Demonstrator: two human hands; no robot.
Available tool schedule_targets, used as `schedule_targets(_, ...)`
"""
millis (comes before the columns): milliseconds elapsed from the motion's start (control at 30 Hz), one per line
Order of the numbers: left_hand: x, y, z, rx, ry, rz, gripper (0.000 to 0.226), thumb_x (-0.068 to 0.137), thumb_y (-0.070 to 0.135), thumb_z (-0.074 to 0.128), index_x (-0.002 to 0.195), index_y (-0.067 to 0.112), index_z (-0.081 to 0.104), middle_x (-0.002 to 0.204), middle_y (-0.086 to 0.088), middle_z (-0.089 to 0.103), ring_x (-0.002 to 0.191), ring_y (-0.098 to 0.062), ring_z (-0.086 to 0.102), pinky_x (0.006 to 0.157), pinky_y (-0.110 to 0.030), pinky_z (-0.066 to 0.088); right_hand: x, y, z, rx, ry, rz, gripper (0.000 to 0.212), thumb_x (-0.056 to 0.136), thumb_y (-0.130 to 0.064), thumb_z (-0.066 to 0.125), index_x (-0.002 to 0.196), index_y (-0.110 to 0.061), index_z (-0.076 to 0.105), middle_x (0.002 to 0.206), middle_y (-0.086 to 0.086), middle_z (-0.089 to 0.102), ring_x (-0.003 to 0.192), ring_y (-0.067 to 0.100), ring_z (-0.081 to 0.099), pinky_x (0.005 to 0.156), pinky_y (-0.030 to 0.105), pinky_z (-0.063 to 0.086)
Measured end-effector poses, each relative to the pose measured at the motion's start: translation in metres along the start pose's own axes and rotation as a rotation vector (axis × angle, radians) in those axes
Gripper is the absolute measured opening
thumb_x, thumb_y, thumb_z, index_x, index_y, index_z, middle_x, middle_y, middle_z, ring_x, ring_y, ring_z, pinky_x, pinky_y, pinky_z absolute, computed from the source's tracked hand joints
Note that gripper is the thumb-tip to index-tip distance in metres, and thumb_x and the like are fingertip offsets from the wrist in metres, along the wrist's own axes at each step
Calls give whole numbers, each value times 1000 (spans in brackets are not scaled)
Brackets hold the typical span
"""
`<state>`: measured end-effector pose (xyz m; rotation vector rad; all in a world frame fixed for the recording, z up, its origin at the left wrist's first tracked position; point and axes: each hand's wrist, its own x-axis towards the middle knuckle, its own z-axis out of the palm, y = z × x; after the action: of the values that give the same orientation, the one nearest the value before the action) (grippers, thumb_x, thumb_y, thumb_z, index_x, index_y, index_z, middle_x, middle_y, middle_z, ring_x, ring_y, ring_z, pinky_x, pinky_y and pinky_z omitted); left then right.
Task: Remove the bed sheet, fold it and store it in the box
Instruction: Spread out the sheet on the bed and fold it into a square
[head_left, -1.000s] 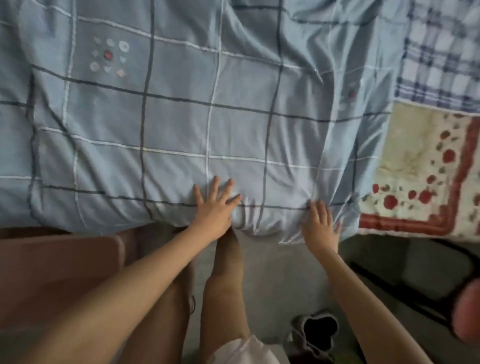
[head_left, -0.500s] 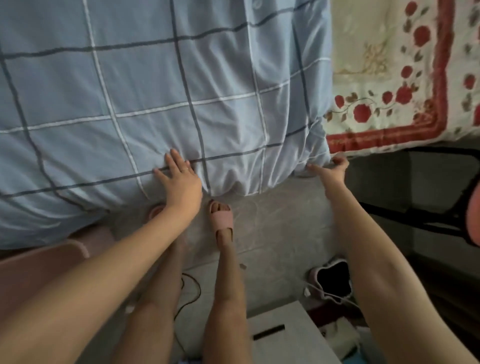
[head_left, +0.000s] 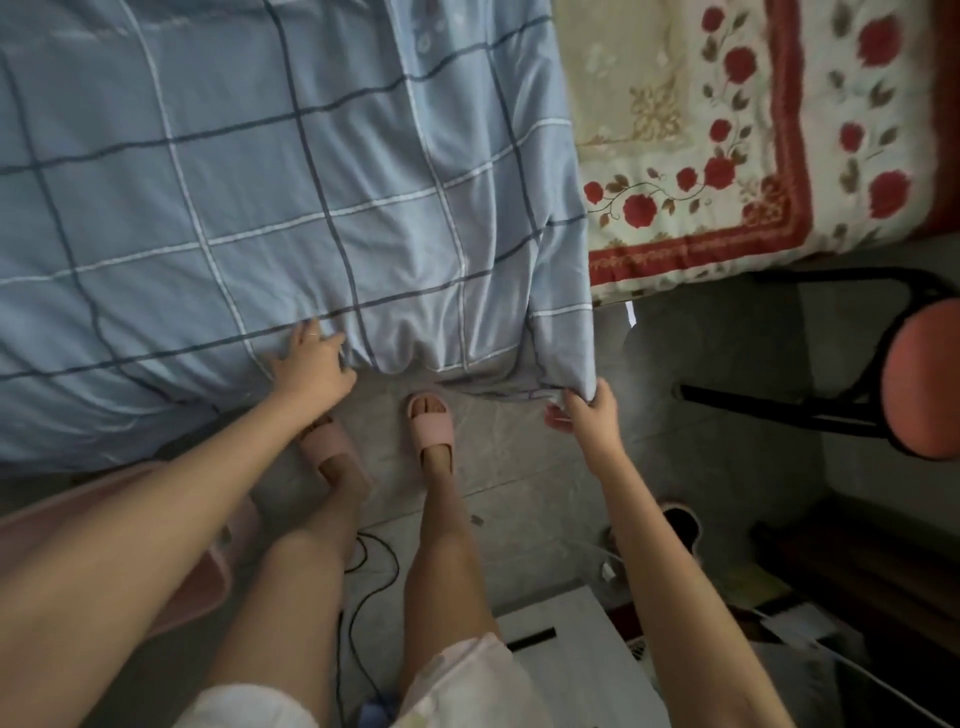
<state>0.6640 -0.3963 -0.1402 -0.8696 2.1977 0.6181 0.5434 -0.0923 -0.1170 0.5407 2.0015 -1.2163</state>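
Here, at the far left, a pink rounded plastic object (head_left: 208, 582) sits low by the bed, partly hidden under the forearm. Above it, the pale blue bed sheet with its grid of dark and white lines (head_left: 291, 171) covers most of the bed, its near edge hanging down the side toward the grey floor (head_left: 519, 467). The left hand (head_left: 311, 364) is at that hanging edge, fingers curled into a bunch of the cloth. Below it, a thin black cable (head_left: 382, 566) loops across the floor between the legs. The feet, in pink slide sandals (head_left: 430, 423), stand just under the hem. A white flat-topped case with a dark slot (head_left: 582, 660) stands by the right leg; whether it is the storage box I cannot tell. Further right, the right hand (head_left: 587, 415) pinches the sheet's loose corner between thumb and fingers. Beside the sheet's right edge, a cream quilted pad with red roses and a red border (head_left: 675, 104) lies bare. A black-framed stool with a round red seat (head_left: 922, 379) stands near the bed's corner.

The sheet looks only partly freed. If both hands pull back together, the hem may drag on the floor or get trodden under a sandal, and a backward step could catch the cable. A hard tug might also shift the pad, since the sheet lies on it. The left hand's shallow bunch could slip as well.
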Motion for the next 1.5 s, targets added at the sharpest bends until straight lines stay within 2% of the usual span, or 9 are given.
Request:
schedule_targets(133,-76,43,-4,-176,44,219,63,80,28,68,136,11,44,143,-10,39,127,-28,42,103,-41,38,-89,-75,-17,-43,-66,-253,16,97,-3,45,113,-3,41,84,0,50,58,-1,57,55,22,48)
schedule_targets(300,-195,108,-22,-413,314,402,79,68,34,79,135,13,42,136,-9,45,123,-29,45,103,-40,37,-191,-187,-19,-42,-232,-564,67,95,-3,46,149,-31,17,148,-19,28,125,-4,41,97,15,43)
schedule_targets(400,-227,121,-63,-620,640,382,39,75,15,68,111,18,52,100,-10,64,90,-32,63,74,-36,51,-235,-247,-21,49,-344,-664,46,87,1,43,122,-25,57,107,-5,63,73,6,59,61,16,47)
schedule_targets(533,-254,97,-118,-612,856,295,43,64,-2,68,102,14,56,92,-11,66,79,-32,64,64,-32,49,-275,-297,-27,178,-285,-609,27,90,2,43,84,-12,66,64,6,55,39,16,48,39,23,36)
schedule_targets(667,-280,57,-158,-376,978,334,57,61,-9,73,105,19,50,92,-9,66,74,-30,65,58,-31,51,-304,-331,-35,301,-372,-676,30,92,5,41,77,-9,63,55,-2,55,38,12,46,38,21,37)
schedule_targets(933,-306,13,-230,-452,1237,342,11,86,8,53,87,0,61,77,-10,65,65,-23,62,57,-25,47,-319,-385,-9,82,-380,-763,23,80,-22,75,97,-10,66,83,2,69,72,10,64,67,20,51)
schedule_targets(1067,-312,9,-284,-549,1255,289,4,91,2,54,88,0,56,68,-3,56,56,-17,53,49,-10,33,-324,-420,15,-381,-174,-1010,26,82,-12,72,104,-17,60,89,-3,64,71,7,55,50,6,39)
schedule_targets(1333,-324,-11,-432,-468,1247,454,19,97,14,47,98,-4,51,55,12,37,38,-3,35,36,-16,25,-355,-532,66,-499,318,-1270,21,96,-15,43,91,-10,63,71,2,53,69,30,56,44,28,26)
schedule_targets(1500,-339,-47,-489,-349,1236,641,45,75,29,76,102,2,53,80,3,60,61,-8,57,50,-19,47,-398,-587,96,48,476,-1544,18,90,-7,48,75,-5,58,98,-3,40,91,16,40,74,23,30)
